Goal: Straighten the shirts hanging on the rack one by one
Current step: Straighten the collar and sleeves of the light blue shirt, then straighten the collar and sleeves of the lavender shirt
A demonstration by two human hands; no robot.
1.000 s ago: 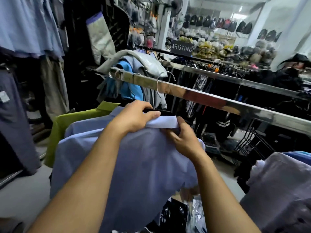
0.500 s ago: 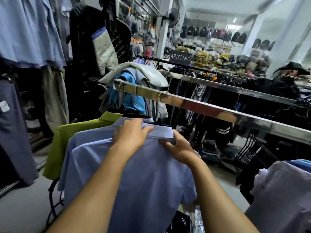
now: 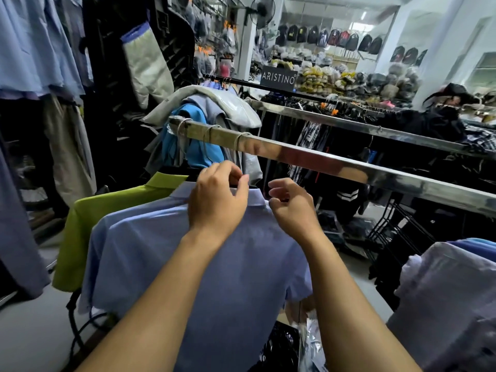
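Blue shirt [image 3: 204,264] beside green shirt [image 3: 107,210]; left hand [image 3: 217,200] pinching collar, right hand [image 3: 292,208] loosely curled, empty.

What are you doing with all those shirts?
A person is tidying shirts in a clothes shop. Both hands are at the collar of a light blue shirt hanging from the shiny metal rail. The left hand pinches at the collar; the right hand hovers beside it, fingers curled. A green shirt hangs behind.
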